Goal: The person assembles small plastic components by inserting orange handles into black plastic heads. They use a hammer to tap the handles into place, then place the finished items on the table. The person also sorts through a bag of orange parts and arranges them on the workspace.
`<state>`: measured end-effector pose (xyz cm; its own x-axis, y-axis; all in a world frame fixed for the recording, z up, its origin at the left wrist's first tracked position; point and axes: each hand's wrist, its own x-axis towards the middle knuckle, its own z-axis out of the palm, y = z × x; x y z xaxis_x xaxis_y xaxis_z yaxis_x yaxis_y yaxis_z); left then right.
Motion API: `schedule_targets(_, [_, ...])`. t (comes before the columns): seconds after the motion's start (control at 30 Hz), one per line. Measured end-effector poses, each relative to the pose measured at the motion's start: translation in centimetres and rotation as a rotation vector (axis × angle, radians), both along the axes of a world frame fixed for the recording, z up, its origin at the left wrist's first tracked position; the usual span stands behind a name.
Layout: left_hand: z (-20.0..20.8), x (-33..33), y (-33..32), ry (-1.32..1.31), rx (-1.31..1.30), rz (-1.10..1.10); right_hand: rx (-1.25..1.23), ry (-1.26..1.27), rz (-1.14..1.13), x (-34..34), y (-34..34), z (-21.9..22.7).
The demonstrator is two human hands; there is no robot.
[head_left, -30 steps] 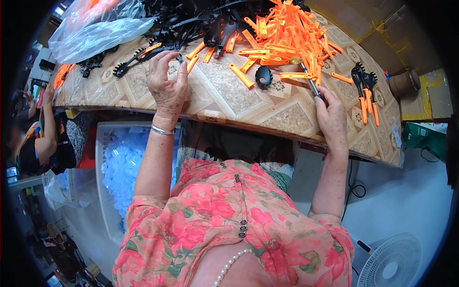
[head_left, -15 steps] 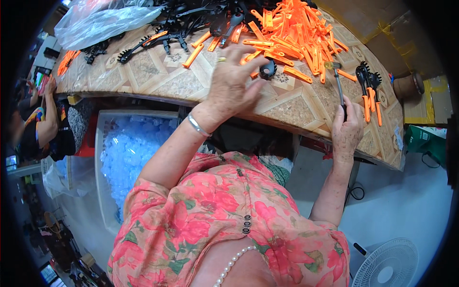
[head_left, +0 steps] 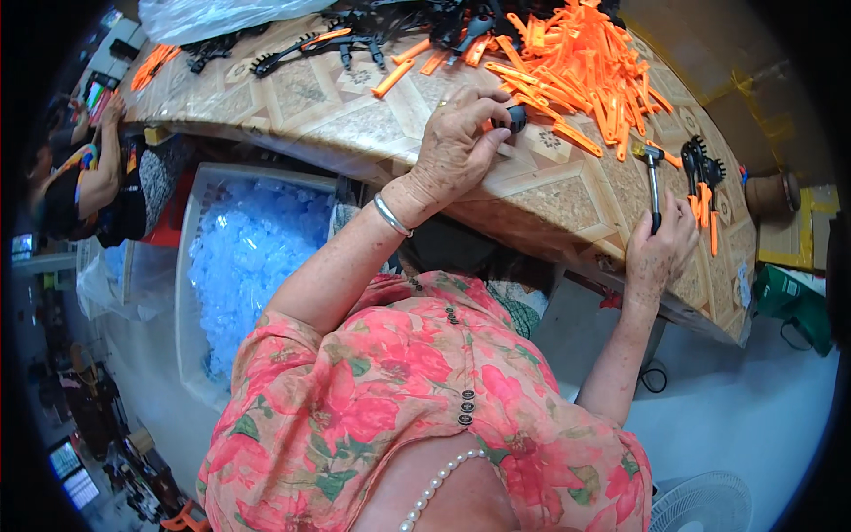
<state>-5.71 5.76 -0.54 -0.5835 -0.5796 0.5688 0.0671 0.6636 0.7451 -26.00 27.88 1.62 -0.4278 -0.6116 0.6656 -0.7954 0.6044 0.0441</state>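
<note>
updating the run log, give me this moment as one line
left hand: touching black utensil head; right hand: at hammer; orange handles: piled on table

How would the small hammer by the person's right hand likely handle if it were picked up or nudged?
The hammer should feel stiff, given its straight, metallic-looking shaft. It is probably head-heavy, as its chunky head tops a thin shaft. Nudged, it would likely pivot or slide rather than roll far, since the head sits crosswise.
</note>
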Motion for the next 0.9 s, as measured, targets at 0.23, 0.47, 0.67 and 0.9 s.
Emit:
schedule_targets(0.23, [-0.9, 1.4, -1.9, 0.191, 0.728, -0.218, -0.061, -0.245, 0.515, 7.2, 6.0, -6.7])
schedule_targets(0.47, [-0.6, 1.6, -1.8, 0.180, 0.875, -0.215, 0.033, -1.580, -0.498, 16.8, 17.1, -22.2])
schedule_targets(0.67, [-0.8, 1.2, -2.0, 0.245, 0.847, -0.392, -0.071, -2.002, -0.871, 23.3, 19.3, -26.3])
schedule_targets(0.9, [0.2, 1.9, -2.6, 0.228, 0.909, -0.456, -0.070, -2.062, -0.925, 24.9, 18.3, -25.8])
